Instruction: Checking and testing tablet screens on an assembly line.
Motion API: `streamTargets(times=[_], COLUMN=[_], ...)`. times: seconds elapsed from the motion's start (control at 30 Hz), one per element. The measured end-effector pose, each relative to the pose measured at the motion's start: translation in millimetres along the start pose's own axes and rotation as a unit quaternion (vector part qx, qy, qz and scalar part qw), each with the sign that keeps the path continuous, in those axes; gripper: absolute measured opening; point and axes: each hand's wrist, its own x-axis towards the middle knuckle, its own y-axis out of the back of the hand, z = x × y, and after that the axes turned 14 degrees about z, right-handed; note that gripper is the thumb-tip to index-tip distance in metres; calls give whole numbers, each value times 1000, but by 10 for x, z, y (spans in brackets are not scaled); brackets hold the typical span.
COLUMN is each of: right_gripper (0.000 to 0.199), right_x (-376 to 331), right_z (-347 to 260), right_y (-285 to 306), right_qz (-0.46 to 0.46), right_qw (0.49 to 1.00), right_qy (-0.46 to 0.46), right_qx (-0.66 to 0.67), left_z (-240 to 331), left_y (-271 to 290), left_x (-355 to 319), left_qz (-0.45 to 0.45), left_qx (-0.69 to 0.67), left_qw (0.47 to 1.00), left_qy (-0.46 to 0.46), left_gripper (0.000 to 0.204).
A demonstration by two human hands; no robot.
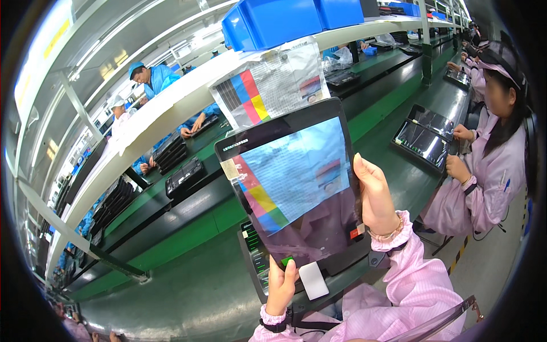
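Both hands (280, 289) (376, 192) hold a lit black tablet (305, 171) by its edges.

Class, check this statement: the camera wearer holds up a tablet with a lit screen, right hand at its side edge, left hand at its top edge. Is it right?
Not quite: the head view shows the left hand at the bottom edge of the tablet, not the top. The rest stands: the screen is lit, and the right hand is at the side edge.
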Motion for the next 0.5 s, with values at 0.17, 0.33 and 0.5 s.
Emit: streamTargets(times=[0.17,0.33,0.5], right_gripper=[35,35,35], right_x=[-15,-20,-21], right_z=[-17,-22,-19], right_y=[-8,-26,-20], right_qz=[-9,7,-1], right_qw=[1000,1000,1000], right_qy=[0,-4,-9], right_qx=[20,7,14], left_z=[-38,-11,50], left_y=[92,30,-20], left_x=[36,4,-2], left_qz=[-40,-19,-16], left_qx=[-9,-1,0], left_qw=[999,1000,1000], left_qy=[7,5,-23], left_gripper=[47,45,33])
